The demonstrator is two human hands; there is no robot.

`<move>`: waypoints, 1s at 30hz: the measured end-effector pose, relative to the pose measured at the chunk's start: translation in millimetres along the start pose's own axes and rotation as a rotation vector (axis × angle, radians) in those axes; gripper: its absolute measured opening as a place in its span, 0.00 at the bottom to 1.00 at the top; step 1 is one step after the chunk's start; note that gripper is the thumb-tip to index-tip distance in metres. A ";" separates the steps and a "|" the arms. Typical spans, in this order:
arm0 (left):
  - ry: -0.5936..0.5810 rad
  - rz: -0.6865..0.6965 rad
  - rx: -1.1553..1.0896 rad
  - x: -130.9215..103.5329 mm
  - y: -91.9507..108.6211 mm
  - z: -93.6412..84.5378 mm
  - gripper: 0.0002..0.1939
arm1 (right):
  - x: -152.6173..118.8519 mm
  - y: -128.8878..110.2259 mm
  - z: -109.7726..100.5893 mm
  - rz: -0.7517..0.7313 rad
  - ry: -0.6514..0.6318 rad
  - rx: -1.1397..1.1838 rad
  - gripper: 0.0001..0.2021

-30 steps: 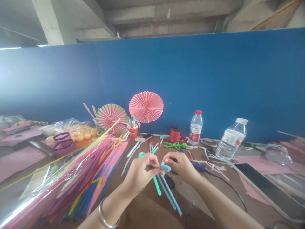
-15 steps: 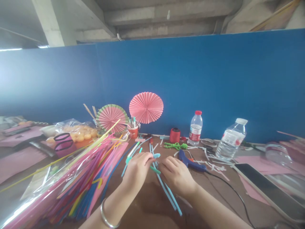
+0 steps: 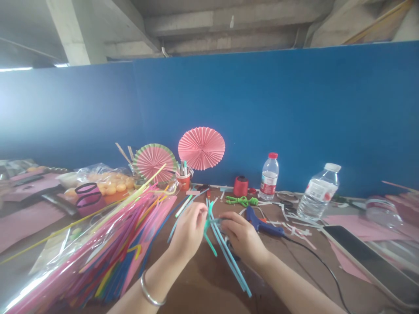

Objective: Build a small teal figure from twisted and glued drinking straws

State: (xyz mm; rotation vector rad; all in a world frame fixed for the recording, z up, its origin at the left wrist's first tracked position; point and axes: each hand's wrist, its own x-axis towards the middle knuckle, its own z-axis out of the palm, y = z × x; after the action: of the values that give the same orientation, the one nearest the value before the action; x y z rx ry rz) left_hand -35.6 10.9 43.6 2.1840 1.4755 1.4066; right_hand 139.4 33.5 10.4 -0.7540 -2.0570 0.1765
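Near the middle of the brown table, my left hand (image 3: 190, 229) is closed, its fingertips pinching a green pipe cleaner (image 3: 210, 245) whose one end points down toward me. My right hand (image 3: 244, 237) is closed around light blue pipe cleaners (image 3: 234, 269), close to my left fingertips. The blue stems run down between the hands, and their upper ends stick up past my fingers. The exact point where green and blue meet is small and blurred.
Bundled coloured pipe cleaners (image 3: 114, 248) in clear plastic lie left. A blue glue gun (image 3: 263, 224) with a black cable lies right, near a phone (image 3: 369, 264). Bottles (image 3: 270, 176), a red spool (image 3: 240, 186), a marker cup (image 3: 183, 181) and paper fans (image 3: 201, 148) stand behind.
The green pipe cleaner has turned from lying across the blue stems to a steeper angle beside them. My left hand has tilted more upright; my right hand has shifted slightly.
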 end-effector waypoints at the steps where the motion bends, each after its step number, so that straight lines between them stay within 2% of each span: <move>1: 0.059 -0.026 -0.048 -0.8 0.8 -1.7 0.08 | -0.9 2.5 1.2 -0.001 0.054 -0.022 0.10; 2: 0.084 -0.068 -0.119 -1.7 1.9 -2.7 0.10 | -1.6 5.1 2.1 -0.004 0.107 -0.049 0.10; 4: -0.010 -0.217 -0.323 -3.8 4.5 -1.0 0.19 | -2.7 10.3 2.8 -0.038 0.196 -0.117 0.11; 7: -0.355 -0.637 -0.705 -5.5 6.3 10.7 0.28 | -4.3 15.3 0.1 -0.148 0.227 -0.184 0.10; 8: -0.417 -0.790 -0.841 -5.4 5.6 15.5 0.29 | -5.0 16.0 -1.4 -0.197 0.198 -0.198 0.10; 10: -0.404 -1.018 -1.084 -4.3 2.0 23.7 0.29 | -6.5 16.1 -4.1 -0.282 0.100 -0.222 0.11; 12: -0.310 -1.094 -1.234 -2.9 -3.9 28.4 0.24 | -7.8 15.3 -5.5 -0.339 0.004 -0.252 0.12; 14: -0.234 -1.059 -1.284 -2.2 -10.5 30.0 0.16 | -8.8 14.6 -5.2 -0.360 -0.040 -0.270 0.12; 16: -0.209 -1.007 -1.283 -2.2 -16.2 29.9 0.11 | -9.6 14.9 -3.8 -0.357 -0.054 -0.273 0.13; 21: -0.191 -0.916 -1.239 -3.3 -22.0 28.8 0.05 | -12.2 19.9 1.6 -0.299 -0.137 -0.206 0.16; 26: -0.132 -0.771 -1.183 -4.2 -18.6 31.5 0.09 | -12.2 19.1 6.6 -0.270 -0.129 -0.214 0.13; 30: -0.052 -0.587 -0.890 -5.6 -18.0 35.0 0.12 | -12.2 15.7 10.1 -0.181 -0.109 -0.194 0.11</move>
State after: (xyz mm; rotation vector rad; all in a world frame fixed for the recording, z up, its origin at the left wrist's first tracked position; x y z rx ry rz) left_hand -21.0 27.8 10.6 1.1243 1.0239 1.3749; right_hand 143.2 40.7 -10.4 -0.6820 -2.2567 -0.0879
